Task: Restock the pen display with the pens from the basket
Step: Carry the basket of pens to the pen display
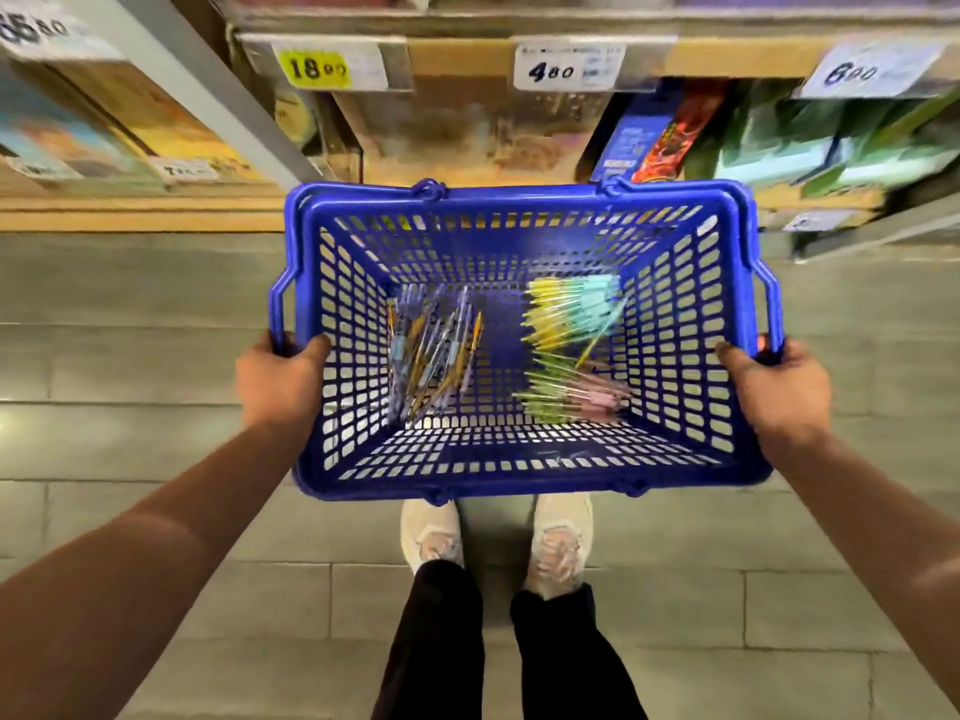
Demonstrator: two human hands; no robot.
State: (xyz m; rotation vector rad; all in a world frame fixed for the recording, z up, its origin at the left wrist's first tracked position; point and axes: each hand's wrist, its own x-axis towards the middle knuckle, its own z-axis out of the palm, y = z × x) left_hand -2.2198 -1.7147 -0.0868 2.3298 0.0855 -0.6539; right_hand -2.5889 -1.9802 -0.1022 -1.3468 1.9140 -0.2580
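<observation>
left hand (280,376) grip curled round left rim of the basket (519,195), thumb inside | right hand (774,389) same deal on the right rim | basket's up over the tiled floor (130,314) and shoes (431,532) | pens (436,350) loose on its bottom: dark bunch left, yellow-teal and green-pink right | blurry price-tagged shelf (467,54) just beyond

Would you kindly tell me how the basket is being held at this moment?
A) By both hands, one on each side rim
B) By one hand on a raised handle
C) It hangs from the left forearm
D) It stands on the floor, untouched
A: the left hand grips the left rim of the basket and the right hand grips its right rim; both handles lie folded down.
</observation>
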